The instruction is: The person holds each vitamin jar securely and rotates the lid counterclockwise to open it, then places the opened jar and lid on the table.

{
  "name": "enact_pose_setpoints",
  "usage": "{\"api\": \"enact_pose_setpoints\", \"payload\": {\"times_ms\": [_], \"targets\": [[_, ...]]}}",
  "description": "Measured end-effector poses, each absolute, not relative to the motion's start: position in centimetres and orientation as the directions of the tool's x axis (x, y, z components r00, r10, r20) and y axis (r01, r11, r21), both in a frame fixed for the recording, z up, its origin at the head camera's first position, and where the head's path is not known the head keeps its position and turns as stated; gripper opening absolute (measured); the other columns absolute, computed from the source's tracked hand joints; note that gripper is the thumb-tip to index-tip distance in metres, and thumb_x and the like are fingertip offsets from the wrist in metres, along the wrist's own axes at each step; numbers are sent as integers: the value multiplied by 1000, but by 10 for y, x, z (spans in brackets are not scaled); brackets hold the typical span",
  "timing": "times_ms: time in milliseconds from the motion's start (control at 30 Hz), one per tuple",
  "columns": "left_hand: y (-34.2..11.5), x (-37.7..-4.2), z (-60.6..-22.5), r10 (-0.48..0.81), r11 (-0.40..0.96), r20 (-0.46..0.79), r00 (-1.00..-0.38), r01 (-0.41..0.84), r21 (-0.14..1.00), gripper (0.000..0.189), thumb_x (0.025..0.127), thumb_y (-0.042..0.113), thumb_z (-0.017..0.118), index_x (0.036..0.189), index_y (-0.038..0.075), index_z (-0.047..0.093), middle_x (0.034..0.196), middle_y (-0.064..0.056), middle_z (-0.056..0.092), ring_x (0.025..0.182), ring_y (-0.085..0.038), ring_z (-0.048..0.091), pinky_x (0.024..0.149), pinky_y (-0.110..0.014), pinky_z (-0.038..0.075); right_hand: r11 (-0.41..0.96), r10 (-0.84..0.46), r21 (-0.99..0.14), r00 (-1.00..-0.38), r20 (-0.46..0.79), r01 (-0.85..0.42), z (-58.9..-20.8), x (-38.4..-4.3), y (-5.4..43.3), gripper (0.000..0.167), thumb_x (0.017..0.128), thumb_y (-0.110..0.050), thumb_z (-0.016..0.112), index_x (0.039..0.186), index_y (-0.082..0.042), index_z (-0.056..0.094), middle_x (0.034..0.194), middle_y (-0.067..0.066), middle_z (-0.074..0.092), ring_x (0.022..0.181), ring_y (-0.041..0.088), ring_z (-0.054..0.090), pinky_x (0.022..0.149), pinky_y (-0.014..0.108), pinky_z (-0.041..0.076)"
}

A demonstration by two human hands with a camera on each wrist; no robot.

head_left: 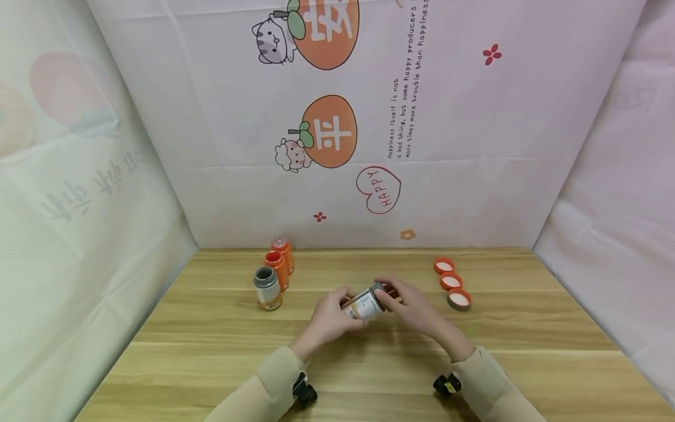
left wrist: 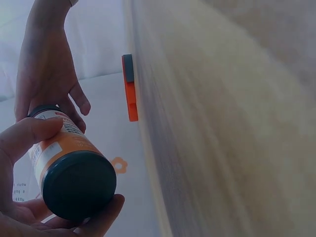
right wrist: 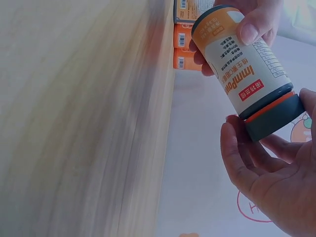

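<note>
A supplement bottle (head_left: 365, 306) with a white and orange label is held tilted over the middle of the table. My left hand (head_left: 329, 316) grips its body, thumb on the label and fingers round the far side; the dark base (left wrist: 79, 185) faces the left wrist camera. At the other end is a dark green cap (right wrist: 276, 117), with an orange band between it and the bottle's shoulder. The thumb and fingers of my right hand (head_left: 413, 305) pinch this cap from both sides.
Three bottles without caps stand in a row at the back left: a grey-green one (head_left: 268, 288) in front, an orange one (head_left: 277, 269) and another orange one (head_left: 283, 253) behind. At the back right lie two orange caps (head_left: 450, 281) and a grey-green cap (head_left: 459, 299), white insides up.
</note>
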State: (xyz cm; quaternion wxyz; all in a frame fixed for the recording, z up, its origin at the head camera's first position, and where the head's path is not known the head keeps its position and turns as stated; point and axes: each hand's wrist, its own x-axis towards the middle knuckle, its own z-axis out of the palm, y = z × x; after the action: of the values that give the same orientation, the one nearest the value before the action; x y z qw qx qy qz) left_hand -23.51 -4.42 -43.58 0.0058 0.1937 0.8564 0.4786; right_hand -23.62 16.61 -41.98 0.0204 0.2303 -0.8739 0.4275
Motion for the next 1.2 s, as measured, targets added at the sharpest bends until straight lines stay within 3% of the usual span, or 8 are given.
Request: {"api": "enact_pose_setpoints", "payload": {"times_ms": [333,633,1200], "targets": [[-46,-228,-435,355,459,174,-919,334,823,43,64,19,84,102,15,63,93,-1,66,77,-11,58,64,-27,48,575,-391,-703,-895,214,-419,-419,-233,163,40,99,-39,45,126,-11,54,95,4,63,81,14,57,63,23,49],[-45,-222,-434,353,471,208,-912,365,803,46,63,19,84,104,15,63,95,-1,64,77,-10,56,65,-25,48,603,-356,-709,-919,172,-366,-420,-231,163,37,97,-43,47,110,-10,60,80,1,60,67,12,55,54,25,48],[-46,-219,-433,385,494,198,-901,383,781,48,62,18,85,105,11,62,94,-3,65,77,-9,56,65,-24,47,606,-342,-705,-921,188,-369,-421,-229,160,33,97,-40,49,103,-10,60,72,0,58,55,10,54,48,25,47]]}}
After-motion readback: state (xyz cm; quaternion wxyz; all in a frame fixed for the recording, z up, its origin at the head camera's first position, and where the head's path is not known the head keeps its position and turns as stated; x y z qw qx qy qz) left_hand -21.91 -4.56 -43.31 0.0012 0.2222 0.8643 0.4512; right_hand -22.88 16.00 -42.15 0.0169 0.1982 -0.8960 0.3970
